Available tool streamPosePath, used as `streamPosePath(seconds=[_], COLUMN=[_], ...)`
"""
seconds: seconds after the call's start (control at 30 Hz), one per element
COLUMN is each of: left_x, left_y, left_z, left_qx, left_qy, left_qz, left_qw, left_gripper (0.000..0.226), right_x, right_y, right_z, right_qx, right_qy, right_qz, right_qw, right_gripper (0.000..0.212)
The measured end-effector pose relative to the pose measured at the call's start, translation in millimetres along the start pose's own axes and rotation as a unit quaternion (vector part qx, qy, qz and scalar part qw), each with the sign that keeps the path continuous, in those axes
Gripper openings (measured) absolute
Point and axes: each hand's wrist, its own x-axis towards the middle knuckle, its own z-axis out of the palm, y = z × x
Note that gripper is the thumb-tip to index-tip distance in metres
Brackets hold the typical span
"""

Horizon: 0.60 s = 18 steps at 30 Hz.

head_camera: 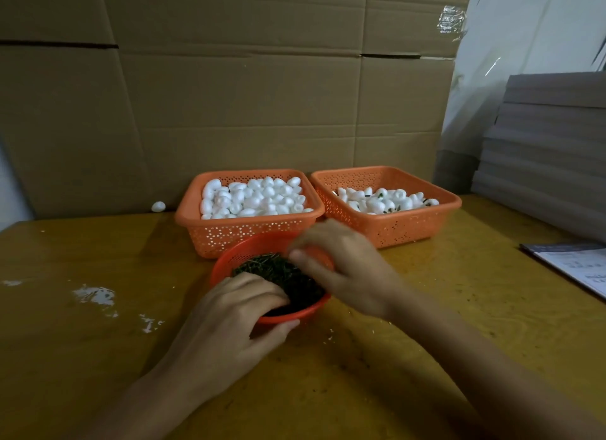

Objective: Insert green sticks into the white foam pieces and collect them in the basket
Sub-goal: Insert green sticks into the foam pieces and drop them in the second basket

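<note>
— Green sticks (278, 274): where are they?
— Heaped in the red bowl (228, 259), under both hands. The left hand (229, 311) grips its near rim, fingers curled inside and thumb outside. The right hand (347, 269) is blurred, so I cannot tell its grasp.
— And beyond them?
— Two orange baskets (193, 210) of white foam pieces (252, 196) on the yellow counter (98, 341), with cardboard (229, 95) behind.

baskets (249, 236) ahead, open tabletop (98, 357) left

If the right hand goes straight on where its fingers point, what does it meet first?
Probably the left orange basket of plain white foam pieces, just beyond the red bowl the left hand grips. The right hand is blurred and its height unclear, so wall or contents, I cannot tell.
</note>
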Motion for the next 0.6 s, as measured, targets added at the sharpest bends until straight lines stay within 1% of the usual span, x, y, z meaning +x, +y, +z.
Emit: streamPosePath(seconds=[0.03,0.1,0.13,0.2,0.27,0.33,0.5,0.6], left_x=[0.2,0.5,0.6,0.8,1.0,0.7,1.2,1.3], left_y=[-0.7,-2.2,-2.6,-2.4,-1.9,-1.3,-2.7,-2.9], left_z=[-1.0,-1.6,-1.5,-1.9,-2.1,-2.0,-2.6,-2.0], left_qx=[-0.016,-0.017,-0.012,-0.007,-0.005,-0.004,-0.028,-0.044], left_qy=[0.004,0.000,-0.003,0.001,0.008,0.008,0.022,0.034], left_qz=[-0.011,-0.018,-0.017,-0.017,-0.014,-0.011,-0.004,0.002], left_qw=[1.000,1.000,1.000,1.000,1.000,1.000,0.999,0.998], left_gripper=[0.042,0.043,0.044,0.042,0.040,0.039,0.035,0.035], right_x=[-1.0,-3.4,-4.7,-6.6,-7.9,-8.3,-6.9,-5.6], right_y=[-7.4,-16.2,-18.5,-20.7,-21.2,-21.4,-18.6,-17.0], right_z=[4.5,9.7,10.9,12.1,12.4,12.4,11.5,9.2], right_qx=[0.006,0.011,0.001,-0.038,-0.060,-0.064,-0.031,-0.005], right_qy=[-0.046,-0.121,-0.146,-0.174,-0.184,-0.188,-0.174,-0.168], right_qz=[-0.016,-0.010,0.001,0.018,0.018,0.010,0.008,0.013], right_qw=[0.999,0.993,0.989,0.984,0.981,0.980,0.984,0.986], right_gripper=[0.034,0.034,0.035,0.043,0.052,0.055,0.053,0.045])
